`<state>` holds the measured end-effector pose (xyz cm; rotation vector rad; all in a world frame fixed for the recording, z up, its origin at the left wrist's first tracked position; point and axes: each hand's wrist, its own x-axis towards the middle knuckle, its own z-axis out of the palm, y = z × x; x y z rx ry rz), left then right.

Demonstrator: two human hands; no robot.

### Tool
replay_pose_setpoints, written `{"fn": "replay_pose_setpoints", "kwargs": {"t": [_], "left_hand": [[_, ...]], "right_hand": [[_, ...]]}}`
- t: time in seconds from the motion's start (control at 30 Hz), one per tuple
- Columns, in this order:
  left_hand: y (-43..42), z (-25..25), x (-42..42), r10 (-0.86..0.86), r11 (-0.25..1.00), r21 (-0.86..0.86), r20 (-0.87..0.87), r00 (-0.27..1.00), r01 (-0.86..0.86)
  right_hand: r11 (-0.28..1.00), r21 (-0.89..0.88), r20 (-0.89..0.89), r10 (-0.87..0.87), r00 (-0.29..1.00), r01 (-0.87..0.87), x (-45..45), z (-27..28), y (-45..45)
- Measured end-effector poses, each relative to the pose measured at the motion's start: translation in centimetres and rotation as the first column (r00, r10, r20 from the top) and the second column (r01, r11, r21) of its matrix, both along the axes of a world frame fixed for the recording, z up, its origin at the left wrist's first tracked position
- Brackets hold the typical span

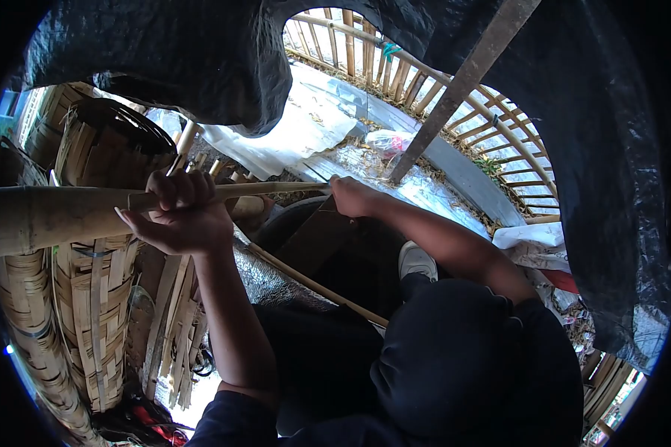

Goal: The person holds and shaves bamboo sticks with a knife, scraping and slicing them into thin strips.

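Observation:
A thick bamboo pole (45, 216) enters from the left edge, level with my hands. My left hand (186, 216) is closed, its fingers curled over a pale bamboo strip (265, 189) beside the pole. That strip runs right to my right hand (354, 197), a closed fist around its far end. The fingers hide the exact grip there. Just below the right fist is a flat dark brown piece (313, 232); whether the fist touches it I cannot tell. A thin bamboo rod (313, 281) slants below, over my legs.
Woven bamboo baskets (93, 320) and upright slats (179, 335) stand at the left. Black plastic sheeting (179, 59) hangs overhead and at the right. A slanting post (462, 89) rises beyond my right hand, before a curved bamboo fence (425, 74). White sheeting (306, 119) covers ground ahead.

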<state>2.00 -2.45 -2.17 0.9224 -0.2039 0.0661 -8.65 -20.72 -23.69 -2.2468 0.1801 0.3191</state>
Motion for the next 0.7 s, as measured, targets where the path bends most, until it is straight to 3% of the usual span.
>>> {"fn": "replay_pose_setpoints", "kwargs": {"t": [0.07, 0.17, 0.23, 0.27, 0.33, 0.4, 0.43, 0.5, 0.57, 0.67, 0.7], "left_hand": [[-0.5, -0.1, -0.9, -0.072, 0.996, -0.052, 0.041, 0.997, 0.074], [-0.7, -0.2, -1.4, -0.071, 0.992, -0.103, 0.066, 0.995, 0.078], [-0.4, -0.4, -1.2, -0.172, 0.980, -0.082, 0.122, 0.978, 0.182], [-0.3, -0.4, -1.0, -0.170, 0.980, -0.083, 0.115, 0.979, 0.180], [-0.4, -0.3, -0.5, -0.034, 0.999, 0.010, 0.078, 0.996, 0.033], [-0.3, -0.6, -0.3, -0.011, 1.000, 0.004, 0.082, 0.997, 0.011], [-0.2, -0.6, -0.3, 0.015, 1.000, -0.004, 0.088, 0.996, -0.015], [-0.2, -0.5, -0.5, 0.069, 0.997, 0.021, 0.075, 0.995, -0.071], [-0.1, -0.4, -0.5, 0.126, 0.990, 0.048, 0.063, 0.990, -0.129], [-0.1, -0.3, -0.4, 0.181, 0.979, 0.084, 0.051, 0.982, -0.185], [-0.1, -0.3, -0.4, 0.118, 0.992, 0.039, 0.057, 0.991, -0.120]], "right_hand": [[0.995, -0.084, -0.141, 0.051, 0.989, -0.063, -0.1, -2.2, -1.0], [0.999, -0.041, -0.123, -0.024, 0.992, 0.019, -1.6, -2.6, -1.2], [0.998, 0.019, -0.126, -0.060, 0.990, 0.063, -3.0, 0.6, 0.2], [0.996, 0.014, -0.034, -0.090, 0.995, 0.090, -3.6, 2.1, 1.5], [0.992, 0.014, 0.050, -0.122, 0.991, 0.121, -3.9, 3.6, 3.3], [0.968, 0.221, 0.263, -0.175, 0.949, 0.118, -3.6, 4.1, 4.3], [0.968, 0.220, 0.263, -0.175, 0.949, 0.117, -3.6, 2.6, 4.5], [0.982, 0.050, 0.212, -0.186, 0.959, 0.180, -3.6, -2.1, 4.3], [0.983, 0.037, 0.177, -0.184, 0.967, 0.181, -3.2, -3.0, 3.1], [0.990, 0.039, 0.154, -0.140, 0.978, 0.135, -2.6, -0.3, 2.2], [0.995, 0.048, 0.171, -0.094, 0.981, 0.087, -2.3, 1.0, 2.1]]}}
